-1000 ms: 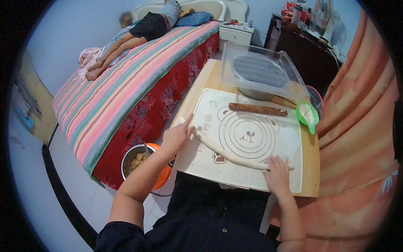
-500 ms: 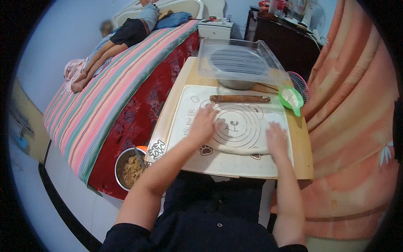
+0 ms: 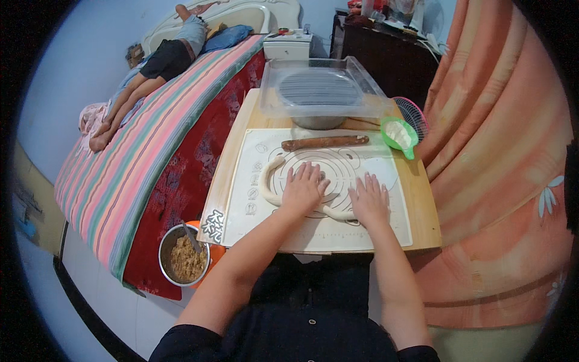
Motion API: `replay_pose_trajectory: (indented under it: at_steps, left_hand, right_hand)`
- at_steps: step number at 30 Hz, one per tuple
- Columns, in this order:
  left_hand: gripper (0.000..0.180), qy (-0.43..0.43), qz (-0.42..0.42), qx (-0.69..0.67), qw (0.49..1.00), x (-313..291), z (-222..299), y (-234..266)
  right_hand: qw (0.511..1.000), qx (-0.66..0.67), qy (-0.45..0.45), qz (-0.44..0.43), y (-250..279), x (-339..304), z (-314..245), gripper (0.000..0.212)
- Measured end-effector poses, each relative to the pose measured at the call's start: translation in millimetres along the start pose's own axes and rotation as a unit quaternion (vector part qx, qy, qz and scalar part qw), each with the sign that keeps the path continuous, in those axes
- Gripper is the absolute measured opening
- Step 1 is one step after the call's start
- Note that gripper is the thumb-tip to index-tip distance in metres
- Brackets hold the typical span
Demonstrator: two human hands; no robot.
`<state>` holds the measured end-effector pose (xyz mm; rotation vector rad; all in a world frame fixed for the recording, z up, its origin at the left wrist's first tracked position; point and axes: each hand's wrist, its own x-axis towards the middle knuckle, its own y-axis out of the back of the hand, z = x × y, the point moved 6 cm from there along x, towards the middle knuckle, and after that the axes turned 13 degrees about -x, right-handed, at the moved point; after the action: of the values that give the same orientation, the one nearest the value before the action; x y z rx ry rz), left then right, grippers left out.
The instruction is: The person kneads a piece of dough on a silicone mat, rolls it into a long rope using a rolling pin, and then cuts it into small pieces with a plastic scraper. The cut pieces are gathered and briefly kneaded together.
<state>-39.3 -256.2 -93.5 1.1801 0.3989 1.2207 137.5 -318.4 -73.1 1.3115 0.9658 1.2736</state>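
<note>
Dough rope [image 3: 266, 189], now hook-shaped at left

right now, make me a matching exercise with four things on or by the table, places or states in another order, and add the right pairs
Things:
1. dough rope
2. rolling pin
3. green scoop
4. bowl of brown mixture

Places or states:
A. off the left side of the table
B. holding white powder
C. curved, partly covered by the left hand
D. lying across the far part of the mat

Pairs: 1-C, 2-D, 3-B, 4-A
</note>
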Motion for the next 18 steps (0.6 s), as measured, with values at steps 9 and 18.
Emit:
replay_pose_trajectory:
  at_steps: [9,18]
  left_hand:
    - [0.063,-0.196,-0.155,-0.047,0.967,-117.6,27.2,45.5]
    - [0.053,-0.083,-0.117,-0.023,0.989,-35.7,1.2,24.9]
  right_hand:
    - [0.978,0.022,0.205,-0.004,23.3,-121.6,-40.8,0.052]
    - [0.997,0.067,0.001,-0.038,-9.0,2.8,10.7,0.05]
